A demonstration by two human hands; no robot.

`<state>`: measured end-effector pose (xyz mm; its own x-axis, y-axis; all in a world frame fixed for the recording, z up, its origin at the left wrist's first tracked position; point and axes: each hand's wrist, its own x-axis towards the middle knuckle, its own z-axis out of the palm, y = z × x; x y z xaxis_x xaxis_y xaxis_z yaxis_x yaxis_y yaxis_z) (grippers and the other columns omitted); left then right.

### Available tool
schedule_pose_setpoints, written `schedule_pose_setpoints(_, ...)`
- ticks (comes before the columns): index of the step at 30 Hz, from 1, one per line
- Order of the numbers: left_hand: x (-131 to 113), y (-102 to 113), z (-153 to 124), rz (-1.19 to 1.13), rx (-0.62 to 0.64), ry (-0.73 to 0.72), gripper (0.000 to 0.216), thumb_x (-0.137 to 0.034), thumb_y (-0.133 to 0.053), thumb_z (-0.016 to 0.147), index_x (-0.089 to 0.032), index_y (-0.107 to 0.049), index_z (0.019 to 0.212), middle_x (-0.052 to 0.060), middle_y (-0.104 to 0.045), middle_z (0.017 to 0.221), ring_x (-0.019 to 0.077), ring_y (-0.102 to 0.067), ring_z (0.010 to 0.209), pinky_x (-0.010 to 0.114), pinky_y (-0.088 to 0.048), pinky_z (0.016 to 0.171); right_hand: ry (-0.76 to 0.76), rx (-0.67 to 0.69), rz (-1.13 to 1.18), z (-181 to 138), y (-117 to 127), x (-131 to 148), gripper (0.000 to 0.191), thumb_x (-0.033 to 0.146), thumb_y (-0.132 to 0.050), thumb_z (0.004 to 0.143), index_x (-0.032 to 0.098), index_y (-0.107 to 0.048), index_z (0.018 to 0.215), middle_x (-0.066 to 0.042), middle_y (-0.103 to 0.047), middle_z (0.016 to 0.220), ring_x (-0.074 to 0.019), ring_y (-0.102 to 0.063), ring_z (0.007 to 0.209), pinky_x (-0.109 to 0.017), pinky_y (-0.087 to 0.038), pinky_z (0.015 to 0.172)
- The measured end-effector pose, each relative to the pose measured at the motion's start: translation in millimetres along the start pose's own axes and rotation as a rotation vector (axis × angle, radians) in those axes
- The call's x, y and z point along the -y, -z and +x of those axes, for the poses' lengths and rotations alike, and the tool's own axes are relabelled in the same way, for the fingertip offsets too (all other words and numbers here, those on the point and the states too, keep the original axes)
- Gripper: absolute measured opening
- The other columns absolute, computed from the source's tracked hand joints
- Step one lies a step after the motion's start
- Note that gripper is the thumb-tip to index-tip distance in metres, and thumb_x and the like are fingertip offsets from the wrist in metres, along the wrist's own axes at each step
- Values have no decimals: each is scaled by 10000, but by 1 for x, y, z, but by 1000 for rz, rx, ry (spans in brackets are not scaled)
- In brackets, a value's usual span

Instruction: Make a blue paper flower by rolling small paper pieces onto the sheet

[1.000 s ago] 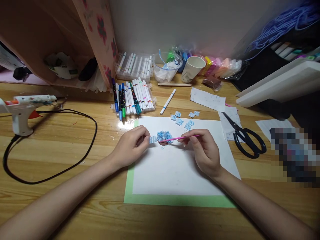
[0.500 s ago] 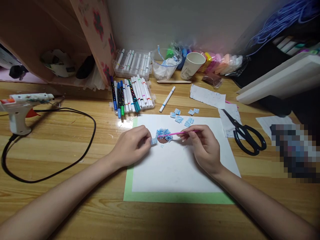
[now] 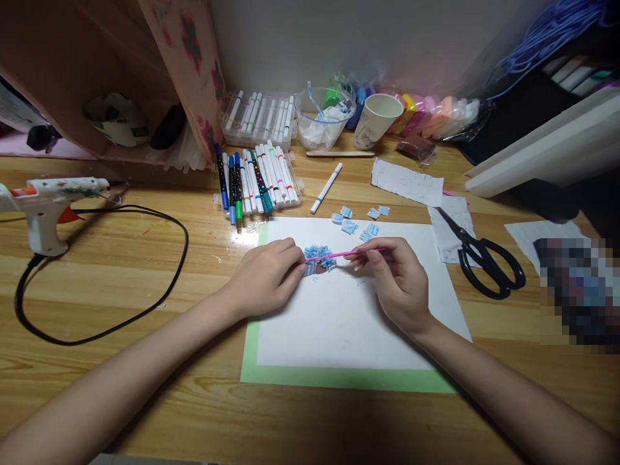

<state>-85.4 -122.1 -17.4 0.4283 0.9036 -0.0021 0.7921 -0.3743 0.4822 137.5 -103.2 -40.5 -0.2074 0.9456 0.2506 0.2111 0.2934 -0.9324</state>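
A small clump of blue paper bits (image 3: 320,253) sits on a white sheet (image 3: 349,323) that lies on a green mat. My left hand (image 3: 268,278) is closed in a pinch on a small blue paper piece, pressed against the clump's left side. My right hand (image 3: 394,278) is closed on a thin pink stick (image 3: 334,254), whose tip rests on top of the clump. Several loose blue paper pieces (image 3: 358,223) lie just beyond the sheet's far edge.
Black scissors (image 3: 487,258) lie on paper scraps at the right. A tray of markers (image 3: 256,184) and a loose marker (image 3: 326,188) are behind the sheet. A glue gun (image 3: 43,206) with a looping black cord stands at left. A paper cup (image 3: 372,123) is at the back.
My left hand has brought the small blue piece rightward up against the clump. The pink stick's tip stays on the clump. The view has shifted slightly.
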Motion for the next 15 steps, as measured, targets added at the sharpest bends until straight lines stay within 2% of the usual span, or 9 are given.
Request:
schedule_pose_setpoints(7,-7,4,4,146,25,62,213,-302,-380,913,-175,-539,849,41,-588,838,194,-551,781,321,-378,638,36,-2,17,0,0,-1,97,226,-492,936,213,-577,981,-17,-641,859,-113,-627,725,-256,-530,646)
schedule_pose_setpoints(12,-9,6,8,186,62,6,220,-296,-370,915,-180,-542,841,38,-594,828,195,-556,763,326,-363,627,128,-85,91,-2,0,-1,116,178,-469,940,207,-571,987,-17,-641,839,-112,-622,708,-261,-520,643)
schedule_pose_setpoints(15,-10,6,9,195,74,9,213,-294,-377,911,-181,-538,829,37,-598,826,196,-560,759,326,-356,619,189,-64,111,-5,0,-3,136,153,-453,939,204,-564,998,-21,-631,833,-124,-621,711,-271,-515,618)
